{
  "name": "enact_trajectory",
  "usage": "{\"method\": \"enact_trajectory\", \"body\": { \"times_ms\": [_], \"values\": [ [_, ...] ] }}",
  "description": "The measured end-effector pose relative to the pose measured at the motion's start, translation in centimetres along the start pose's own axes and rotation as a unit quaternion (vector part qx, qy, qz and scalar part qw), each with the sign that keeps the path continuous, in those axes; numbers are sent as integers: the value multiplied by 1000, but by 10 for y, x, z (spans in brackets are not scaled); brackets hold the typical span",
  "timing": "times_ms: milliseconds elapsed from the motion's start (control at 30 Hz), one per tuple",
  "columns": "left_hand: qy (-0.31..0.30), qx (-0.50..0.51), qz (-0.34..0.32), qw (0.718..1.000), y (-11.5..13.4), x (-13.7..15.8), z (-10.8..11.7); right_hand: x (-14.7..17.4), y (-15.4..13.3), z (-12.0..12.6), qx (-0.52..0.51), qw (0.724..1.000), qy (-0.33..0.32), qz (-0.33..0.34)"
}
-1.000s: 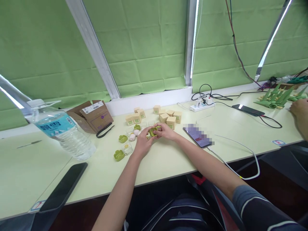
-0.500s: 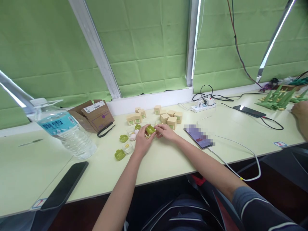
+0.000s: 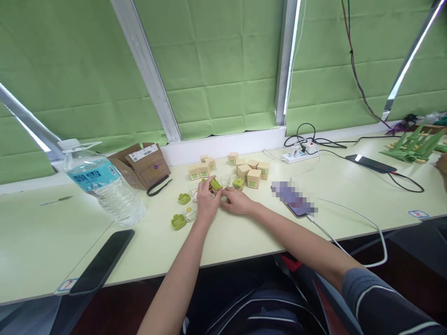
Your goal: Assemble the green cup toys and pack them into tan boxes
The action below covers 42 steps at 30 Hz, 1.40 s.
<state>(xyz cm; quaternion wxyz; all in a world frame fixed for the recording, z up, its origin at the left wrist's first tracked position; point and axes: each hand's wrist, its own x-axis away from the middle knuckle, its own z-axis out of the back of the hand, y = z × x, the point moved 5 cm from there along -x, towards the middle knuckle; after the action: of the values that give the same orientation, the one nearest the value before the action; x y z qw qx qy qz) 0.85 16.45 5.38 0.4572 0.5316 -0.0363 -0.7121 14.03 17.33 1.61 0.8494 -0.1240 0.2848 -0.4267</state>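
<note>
My left hand (image 3: pixel 208 201) is closed around a small green shaped cup (image 3: pixel 215 184), which is tilted on its side. My right hand (image 3: pixel 238 202) sits close against it, fingers pinched together near the lower edge of the cup; whatever is between those fingertips is hidden. Left of my hands lie two more green shaped cups (image 3: pixel 178 222) and a clear container (image 3: pixel 189 213) with something yellow in it. Beyond my right hand stand a clear container with green on it (image 3: pixel 238 184) and another clear container (image 3: pixel 225 180). Small pale items beside my left fingers are partly covered.
Several small beige boxes (image 3: pixel 253 178) stand behind my hands. To the left are a large water bottle (image 3: pixel 115 190), an open cardboard box (image 3: pixel 143 167) and a black phone (image 3: pixel 103 260). A phone on a white cable (image 3: pixel 295 200) and a power strip (image 3: pixel 299 157) are at the right.
The green cup has turned from facing upward to tilted sideways. My right fingers have moved lower beside it, and the container with green beyond them has come into sight. The view has shifted slightly.
</note>
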Motion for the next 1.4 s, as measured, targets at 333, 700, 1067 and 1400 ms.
{"method": "enact_trajectory", "body": {
  "times_ms": [333,700,1067,1400],
  "values": [
    [37,-8,19,999,-1,0,6,-14,-9,-6,43,999,-14,-3],
    [81,0,23,996,1,0,12,-52,-10,-11,58,996,8,-65],
    [75,-4,22,997,2,0,11,-47,-4,-12,26,998,40,-44],
    [57,3,27,998,0,0,8,-12,10,17,-225,967,112,-37]
  ]
}}
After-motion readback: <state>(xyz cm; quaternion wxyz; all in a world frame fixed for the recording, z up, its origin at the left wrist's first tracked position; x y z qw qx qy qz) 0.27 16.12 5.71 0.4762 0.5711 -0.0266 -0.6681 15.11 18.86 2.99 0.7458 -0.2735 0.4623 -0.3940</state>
